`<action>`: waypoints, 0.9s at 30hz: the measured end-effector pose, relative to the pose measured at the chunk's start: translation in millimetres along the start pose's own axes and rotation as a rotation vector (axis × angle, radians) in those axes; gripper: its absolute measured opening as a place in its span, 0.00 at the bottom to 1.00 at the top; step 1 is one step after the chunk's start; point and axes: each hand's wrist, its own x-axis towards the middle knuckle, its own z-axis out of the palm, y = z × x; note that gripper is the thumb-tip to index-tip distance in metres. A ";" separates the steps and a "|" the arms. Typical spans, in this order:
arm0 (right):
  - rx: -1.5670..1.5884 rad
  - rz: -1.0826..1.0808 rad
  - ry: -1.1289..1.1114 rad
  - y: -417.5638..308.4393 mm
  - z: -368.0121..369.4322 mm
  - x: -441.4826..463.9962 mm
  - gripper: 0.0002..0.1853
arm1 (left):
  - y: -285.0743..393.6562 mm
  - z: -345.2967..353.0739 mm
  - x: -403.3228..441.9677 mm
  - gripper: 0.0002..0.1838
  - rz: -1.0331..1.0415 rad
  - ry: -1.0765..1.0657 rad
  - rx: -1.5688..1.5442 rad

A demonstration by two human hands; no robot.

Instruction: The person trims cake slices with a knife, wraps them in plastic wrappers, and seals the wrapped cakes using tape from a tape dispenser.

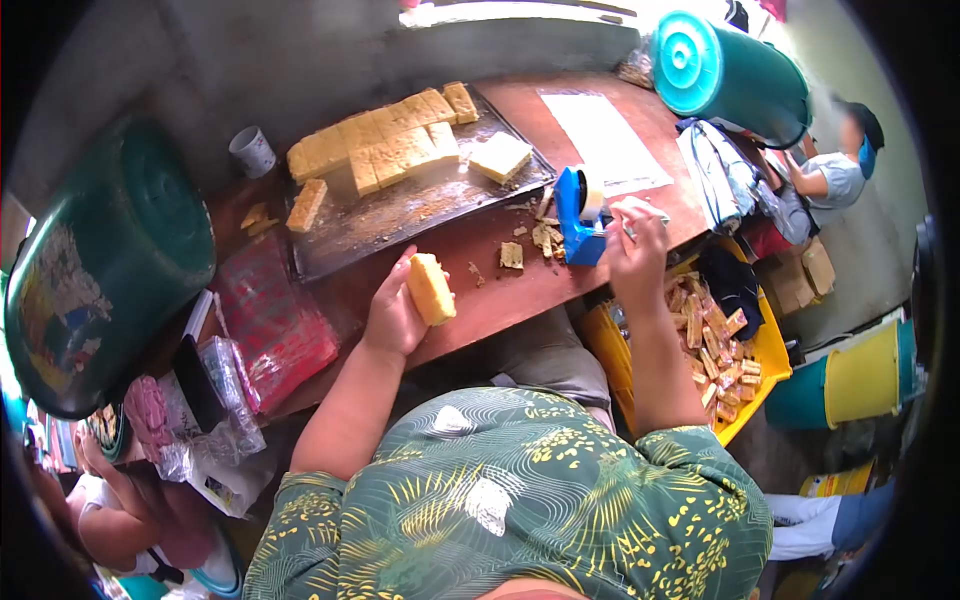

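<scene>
My left hand [395,315] is closed around a yellow cake bar [430,288], held over the table's near edge. My right hand [638,240] is raised beside a blue tape dispenser [572,215], fingers pinched; a thin pale bit shows at the fingertips, too small to name. Beyond both hands lies a dark baking tray [400,220] with a cut yellow cake slab [370,145]. A separate cake block [500,157] sits at the tray's right side and a single cake bar [307,205] at its left. Cake scraps [511,255] lie near the dispenser.
A yellow crate [610,345] of wrapped bars [715,340] stands below right. Clear plastic sheets [605,140] lie at the back. A white mug [252,152], red plastic packs [275,320] and green barrels [170,220] are left. Other people sit at both sides.
</scene>
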 end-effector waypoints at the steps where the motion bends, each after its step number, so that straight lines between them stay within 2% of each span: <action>1: 0.099 -0.056 -0.097 -26.8 3.3 -4.6 0.14 | -4.3 3.1 -2.0 0.31 0.031 0.057 -0.016; 3: 0.203 -0.249 -0.335 -61.2 25.2 -20.4 0.21 | -15.0 -0.2 7.7 0.25 0.054 0.052 -0.011; 5: 0.433 -0.072 -0.531 -98.0 50.2 -40.2 0.35 | -19.6 23.2 3.9 0.27 0.105 0.094 0.001; 6: 0.382 -0.093 -0.555 -107.8 62.9 -46.3 0.41 | -13.8 43.5 -7.5 0.34 0.057 0.072 -0.024; 7: 0.333 -0.114 -0.579 -111.5 75.2 -51.1 0.47 | -11.0 45.0 -11.3 0.37 0.060 0.019 0.006; 9: 0.407 -0.068 -0.562 -106.4 93.9 -57.1 0.48 | -5.1 44.6 -19.3 0.43 0.066 -0.079 0.070; 10: 0.461 -0.013 -0.554 -102.2 102.1 -59.2 0.47 | -1.7 51.3 -26.4 0.42 0.116 -0.011 0.076; 11: 0.513 0.045 -0.546 -98.4 108.7 -61.0 0.46 | 6.7 48.4 -31.7 0.40 0.151 -0.004 0.246; 12: 0.612 0.157 -0.644 -94.7 112.6 -62.8 0.42 | 19.9 39.1 -39.3 0.38 0.182 0.006 0.415; 13: 0.747 0.225 -0.712 -94.8 117.0 -66.8 0.43 | 34.6 28.8 -47.4 0.36 0.211 0.015 0.582; 15: 1.011 0.371 -0.837 -101.5 123.6 -79.7 0.44 | 75.7 -1.3 -64.5 0.26 0.503 0.110 1.047; 17: 1.146 0.281 -1.001 -117.4 127.6 -96.6 0.45 | 122.7 -50.4 -75.6 0.23 0.848 0.339 1.660; 19: 1.146 0.215 -1.164 -127.4 132.7 -102.3 0.46 | 150.9 -94.7 -90.3 0.21 0.838 0.635 1.978; 21: 1.137 0.261 -1.087 -126.7 138.3 -96.3 0.46 | 154.7 -115.8 -104.9 0.18 0.662 0.660 1.980; 22: 1.084 0.212 -0.956 -114.4 147.7 -94.3 0.44 | 156.8 -124.3 -109.5 0.16 0.573 0.673 1.982; 23: 1.037 0.250 -0.893 -102.1 147.0 -80.3 0.43 | 159.0 -134.4 -109.9 0.15 0.563 0.665 1.924; 26: 0.692 0.247 -0.454 -42.5 131.8 -40.1 0.38 | 162.6 -152.5 -111.6 0.16 0.540 0.655 1.752; 27: 0.476 0.097 -0.291 -13.8 126.8 -32.7 0.37 | 161.3 -148.4 -111.9 0.16 0.572 0.645 1.833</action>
